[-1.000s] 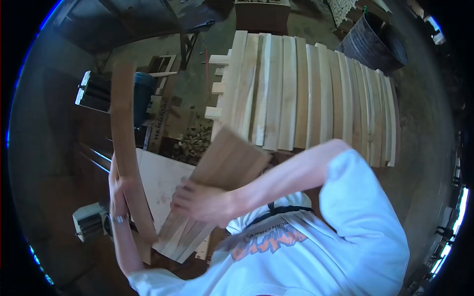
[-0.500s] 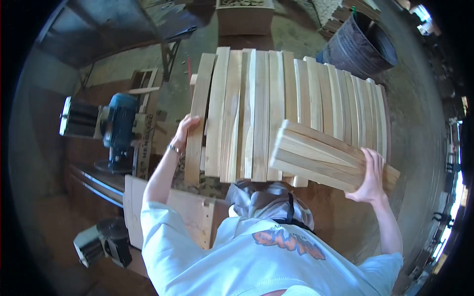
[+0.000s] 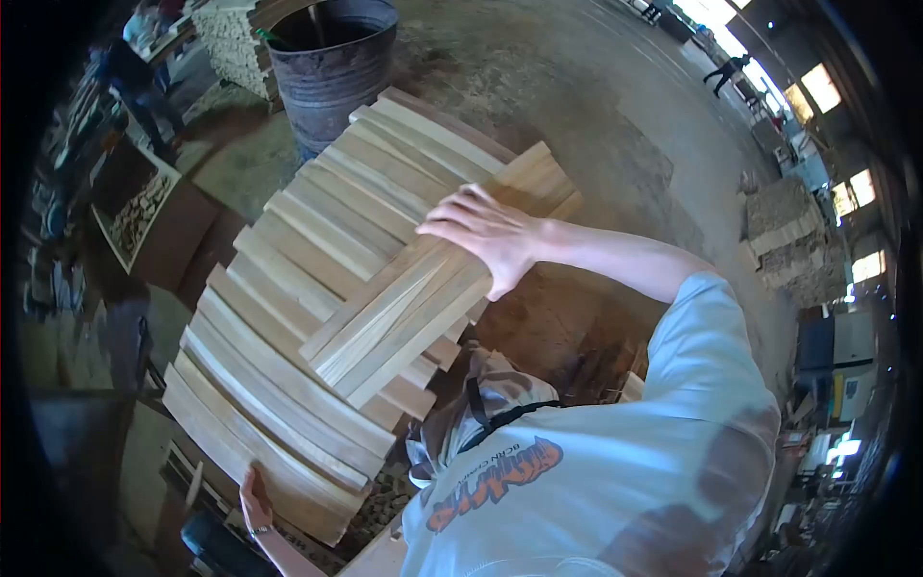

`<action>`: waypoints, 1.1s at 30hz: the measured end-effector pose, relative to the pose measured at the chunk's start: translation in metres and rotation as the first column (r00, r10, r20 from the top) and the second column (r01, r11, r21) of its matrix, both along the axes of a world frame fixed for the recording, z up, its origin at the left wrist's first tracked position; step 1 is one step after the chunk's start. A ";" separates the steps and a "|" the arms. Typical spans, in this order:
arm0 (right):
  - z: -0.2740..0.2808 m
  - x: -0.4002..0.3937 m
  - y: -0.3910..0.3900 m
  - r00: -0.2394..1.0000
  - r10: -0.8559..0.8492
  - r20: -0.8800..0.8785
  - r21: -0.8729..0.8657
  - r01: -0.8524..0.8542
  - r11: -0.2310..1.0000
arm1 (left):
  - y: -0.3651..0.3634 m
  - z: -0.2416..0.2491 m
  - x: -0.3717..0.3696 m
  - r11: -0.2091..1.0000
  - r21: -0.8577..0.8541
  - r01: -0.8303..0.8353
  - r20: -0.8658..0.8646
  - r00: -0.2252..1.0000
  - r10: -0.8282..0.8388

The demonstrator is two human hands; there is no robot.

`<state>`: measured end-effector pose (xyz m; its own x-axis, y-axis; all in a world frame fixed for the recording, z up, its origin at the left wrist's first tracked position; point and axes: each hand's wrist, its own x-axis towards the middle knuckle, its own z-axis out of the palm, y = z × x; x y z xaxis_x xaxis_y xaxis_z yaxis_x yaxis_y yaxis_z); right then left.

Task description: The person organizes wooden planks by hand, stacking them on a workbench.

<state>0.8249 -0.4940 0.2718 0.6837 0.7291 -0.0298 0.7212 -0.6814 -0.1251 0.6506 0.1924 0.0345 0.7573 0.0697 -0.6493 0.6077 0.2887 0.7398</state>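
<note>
A row of pale wooden planks [image 3: 288, 226] lies side by side in front of me, their ends uneven. Across the near right part of the row, tilted, is a small set of planks [image 3: 404, 313] edge to edge. My right hand [image 3: 490, 236] is closed over this set, thumb at the near edge and fingers at the far one. At the row's lower left end, my left hand [image 3: 255, 500] grips the outer edge of the last plank [image 3: 288, 486]. Some of its fingers are hidden by the wood.
A dark metal barrel [image 3: 332, 87] stands beyond the row. Left of it is a box of wood offcuts [image 3: 144, 212], with stacked wood [image 3: 231, 48] behind. A blue motor [image 3: 226, 543] sits at lower left. People [image 3: 139, 87] stand at far left; another person [image 3: 728, 72] is far off right.
My view has swung to the right. The end plank, apart and slanted before, now lies against the row. The right hand still holds its set of planks over the row.
</note>
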 end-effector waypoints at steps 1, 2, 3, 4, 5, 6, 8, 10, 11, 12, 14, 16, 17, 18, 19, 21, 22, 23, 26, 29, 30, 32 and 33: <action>-0.005 0.005 -0.001 1.000 -0.019 0.013 0.017 0.019 1.000 | -0.006 0.009 0.007 0.995 -0.086 0.048 -0.014 0.999 -0.050; -0.004 0.007 -0.004 1.000 -0.012 0.004 -0.029 0.012 1.000 | -0.009 0.023 0.015 0.994 -0.082 0.078 -0.008 0.997 -0.079; 0.000 0.007 -0.009 1.000 -0.006 -0.009 -0.081 0.005 0.997 | -0.025 0.066 0.020 0.963 0.220 0.158 -0.136 0.982 -0.130; 0.000 0.010 -0.017 1.000 -0.001 0.005 -0.069 0.001 0.998 | -0.042 0.084 0.026 0.844 0.505 0.177 0.017 0.976 -0.215; 0.007 0.013 -0.029 1.000 -0.018 0.006 -0.064 0.018 0.998 | -0.060 0.103 0.031 0.562 0.819 0.120 0.078 0.946 -0.316; 0.019 0.015 -0.038 0.991 -0.048 -0.121 -0.093 0.037 0.995 | -0.099 0.138 0.042 0.210 0.978 -0.009 0.082 0.936 -0.341; 0.035 0.030 -0.046 0.941 -0.081 -0.330 -0.152 0.032 0.988 | -0.198 0.188 0.051 0.341 0.926 -0.160 0.318 0.816 -0.483; 0.021 0.059 -0.061 0.828 -0.053 -0.559 -0.101 -0.004 0.995 | -0.318 0.247 0.072 0.495 0.864 -0.095 0.448 0.594 -0.668; 0.011 0.080 -0.064 0.679 -0.035 -0.733 -0.079 -0.033 0.996 | -0.371 0.273 0.079 0.453 0.891 0.043 0.356 0.554 -0.753; 0.007 0.098 -0.063 0.514 -0.078 -0.854 -0.141 -0.084 0.986 | -0.409 0.268 0.088 0.438 0.898 0.045 0.370 0.462 -0.806; -0.009 0.133 -0.076 0.212 -0.120 -0.970 -0.162 -0.191 0.968 | -0.490 0.276 0.124 0.159 0.980 0.122 0.101 0.385 -0.918; -0.030 0.133 -0.080 0.070 -0.092 -0.993 -0.107 -0.250 0.962 | -0.537 0.239 0.143 0.142 0.989 0.046 0.113 0.390 -0.914; -0.037 0.130 -0.084 0.566 0.028 -0.824 -0.094 -0.185 0.978 | -0.551 0.217 0.149 0.015 0.998 0.056 -0.010 0.432 -0.902; -0.035 0.131 -0.089 0.751 0.111 -0.651 -0.056 -0.193 0.980 | -0.565 0.201 0.157 -0.098 0.992 0.075 -0.122 0.469 -0.875; -0.030 0.129 -0.090 0.894 0.147 -0.423 -0.045 -0.182 0.982 | -0.571 0.198 0.163 -0.089 0.992 0.085 -0.120 0.508 -0.853; -0.020 0.115 -0.093 0.959 0.125 -0.253 0.282 -0.050 0.958 | -0.577 0.195 0.163 -0.051 0.997 -0.053 -0.017 0.503 -0.864; -0.014 0.098 -0.095 0.967 0.070 -0.244 0.430 0.044 0.902 | -0.583 0.194 0.163 -0.056 0.998 -0.031 -0.031 0.529 -0.848; -0.008 0.077 -0.095 0.971 0.016 -0.237 0.565 0.125 0.816 | -0.587 0.192 0.163 -0.066 0.998 -0.023 -0.044 0.528 -0.848; -0.004 0.013 -0.101 0.951 0.173 -0.258 0.791 0.105 0.603 | -0.576 0.196 0.176 0.017 0.997 0.079 -0.027 0.525 -0.851; -0.035 -0.026 -0.111 0.941 0.249 -0.230 0.719 -0.009 0.695 | -0.538 0.211 0.179 0.006 0.971 0.241 -0.115 0.484 -0.868; -0.043 -0.030 -0.107 0.970 0.193 -0.151 0.577 -0.072 0.814 | -0.515 0.221 0.177 -0.032 0.958 0.286 -0.173 0.485 -0.857; -0.063 -0.009 -0.111 0.997 -0.020 0.070 0.425 -0.012 0.905 | -0.457 0.238 0.162 -0.024 0.965 0.263 -0.166 0.533 -0.830; -0.061 0.013 -0.094 0.957 -0.209 0.201 0.412 0.111 0.904 | -0.403 0.242 0.143 0.072 0.951 0.299 -0.143 0.638 -0.757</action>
